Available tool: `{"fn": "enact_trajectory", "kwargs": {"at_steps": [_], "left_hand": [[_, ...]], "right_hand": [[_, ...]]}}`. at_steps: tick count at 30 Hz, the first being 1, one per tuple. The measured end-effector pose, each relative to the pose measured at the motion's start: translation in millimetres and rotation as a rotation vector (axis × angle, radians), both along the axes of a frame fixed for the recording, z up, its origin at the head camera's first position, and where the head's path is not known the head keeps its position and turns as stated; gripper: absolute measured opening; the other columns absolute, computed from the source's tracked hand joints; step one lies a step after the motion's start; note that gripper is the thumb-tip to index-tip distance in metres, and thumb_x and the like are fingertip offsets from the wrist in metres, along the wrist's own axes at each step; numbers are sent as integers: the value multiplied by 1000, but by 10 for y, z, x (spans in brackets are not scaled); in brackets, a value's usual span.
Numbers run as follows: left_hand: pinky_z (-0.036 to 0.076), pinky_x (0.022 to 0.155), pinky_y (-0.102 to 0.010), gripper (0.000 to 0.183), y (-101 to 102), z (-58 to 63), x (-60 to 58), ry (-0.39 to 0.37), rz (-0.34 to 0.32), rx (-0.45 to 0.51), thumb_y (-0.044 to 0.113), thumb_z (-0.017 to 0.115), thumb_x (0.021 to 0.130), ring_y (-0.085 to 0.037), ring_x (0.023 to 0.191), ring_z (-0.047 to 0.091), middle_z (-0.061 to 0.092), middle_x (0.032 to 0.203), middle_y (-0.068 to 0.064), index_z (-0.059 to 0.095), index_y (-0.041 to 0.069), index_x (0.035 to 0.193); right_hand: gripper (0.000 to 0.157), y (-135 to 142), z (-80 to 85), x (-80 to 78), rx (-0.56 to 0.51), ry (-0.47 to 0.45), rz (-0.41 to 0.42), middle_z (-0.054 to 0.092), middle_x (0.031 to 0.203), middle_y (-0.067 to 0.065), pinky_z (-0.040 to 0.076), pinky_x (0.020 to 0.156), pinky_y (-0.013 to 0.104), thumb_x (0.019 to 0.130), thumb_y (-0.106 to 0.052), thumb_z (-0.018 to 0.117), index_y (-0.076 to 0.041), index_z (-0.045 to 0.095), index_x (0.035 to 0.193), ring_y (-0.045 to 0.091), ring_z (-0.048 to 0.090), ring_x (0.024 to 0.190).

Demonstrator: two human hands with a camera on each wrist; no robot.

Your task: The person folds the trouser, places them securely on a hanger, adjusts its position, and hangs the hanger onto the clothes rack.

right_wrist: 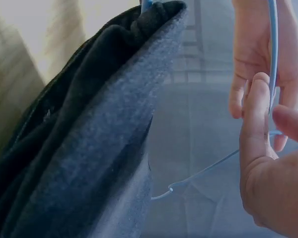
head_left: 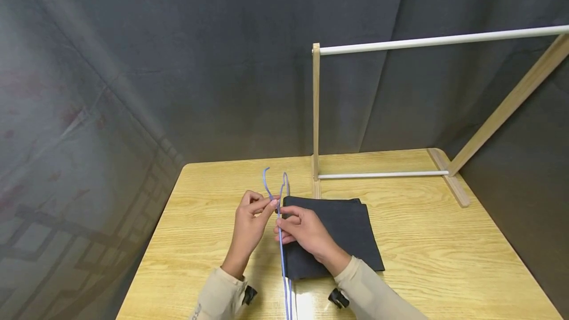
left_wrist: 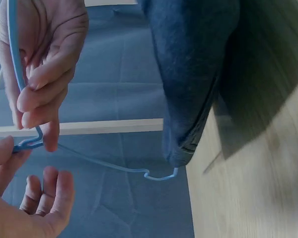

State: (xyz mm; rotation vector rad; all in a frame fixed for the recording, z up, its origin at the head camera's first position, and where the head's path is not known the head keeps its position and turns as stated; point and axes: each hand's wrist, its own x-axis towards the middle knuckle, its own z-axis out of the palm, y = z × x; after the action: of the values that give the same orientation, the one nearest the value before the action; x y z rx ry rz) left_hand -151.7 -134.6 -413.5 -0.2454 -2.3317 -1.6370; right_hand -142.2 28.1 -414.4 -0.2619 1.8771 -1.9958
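A thin blue clothes hanger (head_left: 282, 258) stands nearly edge-on in the head view, its hook (head_left: 264, 180) pointing up and away. My left hand (head_left: 250, 223) pinches it near the base of the hook between thumb and fingers. Just below, my right hand (head_left: 308, 233) grips the hanger's wire. A folded dark cloth item (head_left: 340, 231) extends to the right of the wire, partly behind my right hand. Both wrist views show the dark fabric (left_wrist: 188, 64) hanging beside the hanger, whose notched far end (left_wrist: 159, 176) sticks out past it. What kind of garment it is, I cannot tell.
A rack with pale wooden posts (head_left: 316, 112) and a white upper rail (head_left: 444, 40) stands at the back right of the wooden table (head_left: 200, 241). A lower white rail (head_left: 382, 175) runs near the tabletop. Grey curtains (head_left: 249, 63) surround the table.
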Motion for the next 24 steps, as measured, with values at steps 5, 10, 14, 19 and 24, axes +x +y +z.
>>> {"fn": "enact_trajectory", "kwargs": {"at_steps": [5,10,14,19,24], "left_hand": [[47,74,-21,22,5,23,-13,25,-19,-15,30,66,89,-8,84,52,54,89,1,75,17,104],[49,79,-23,20,11,74,3,-7,-45,-12,20,64,91,-7,89,56,62,93,-2,74,10,105],[54,75,-28,20,8,192,65,-53,-38,27,13,58,94,-22,84,61,63,90,-15,72,2,104],[57,73,-30,19,-46,-45,15,-137,-11,78,14,57,95,-24,81,62,64,87,-18,71,3,101],[53,69,-22,13,-75,-418,-40,-206,-19,24,18,60,94,-10,80,64,68,92,-8,72,13,98]], "right_hand": [[45,1,43,-25,40,27,-27,70,99,26,60,69,28,93,-18,61,7,52,129,27,73,81],[37,2,97,-45,63,39,-80,72,99,21,59,68,27,91,-13,63,8,58,121,21,73,79],[31,32,180,-63,71,26,-123,72,98,20,59,67,26,89,-13,65,5,62,115,19,73,78],[28,114,358,-103,75,38,-160,72,95,22,59,66,26,90,-16,66,4,64,110,16,73,73],[29,231,592,-135,93,76,-185,74,90,18,59,63,24,91,-19,65,5,65,108,14,72,70]]}}
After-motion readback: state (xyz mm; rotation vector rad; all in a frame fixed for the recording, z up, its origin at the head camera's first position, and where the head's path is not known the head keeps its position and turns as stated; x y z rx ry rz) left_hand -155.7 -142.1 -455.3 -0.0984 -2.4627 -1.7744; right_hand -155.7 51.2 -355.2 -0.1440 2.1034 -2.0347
